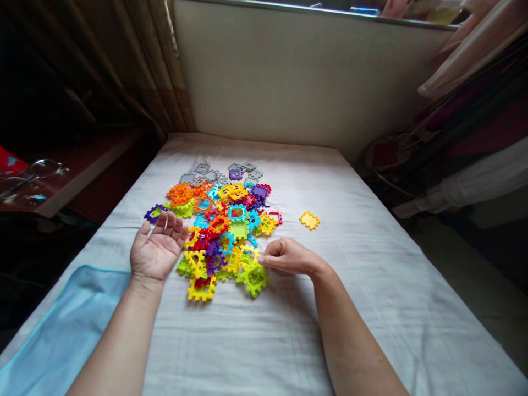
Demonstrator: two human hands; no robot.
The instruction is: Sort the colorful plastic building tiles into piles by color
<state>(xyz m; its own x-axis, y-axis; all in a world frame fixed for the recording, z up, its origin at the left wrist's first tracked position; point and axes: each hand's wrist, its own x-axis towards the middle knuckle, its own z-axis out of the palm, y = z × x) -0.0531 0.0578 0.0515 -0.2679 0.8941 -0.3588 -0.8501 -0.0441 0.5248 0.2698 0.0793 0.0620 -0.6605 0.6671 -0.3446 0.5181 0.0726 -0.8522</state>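
Note:
A heap of colourful plastic pieces with notched edges lies on the white cloth, with grey pieces at its far side. My left hand is palm up at the heap's left edge, fingers apart and holding nothing, near a purple frame piece. At the right edge, my right hand has its fingers closed in a pinch, with the fingertips at a lime green piece; whether they grip it is unclear. A single yellow piece lies apart, beyond my right hand.
A light blue cloth covers the near left of the white-covered surface. Beyond it stands a pale panel. A brown shelf with glasses is at left, and fabrics hang at right.

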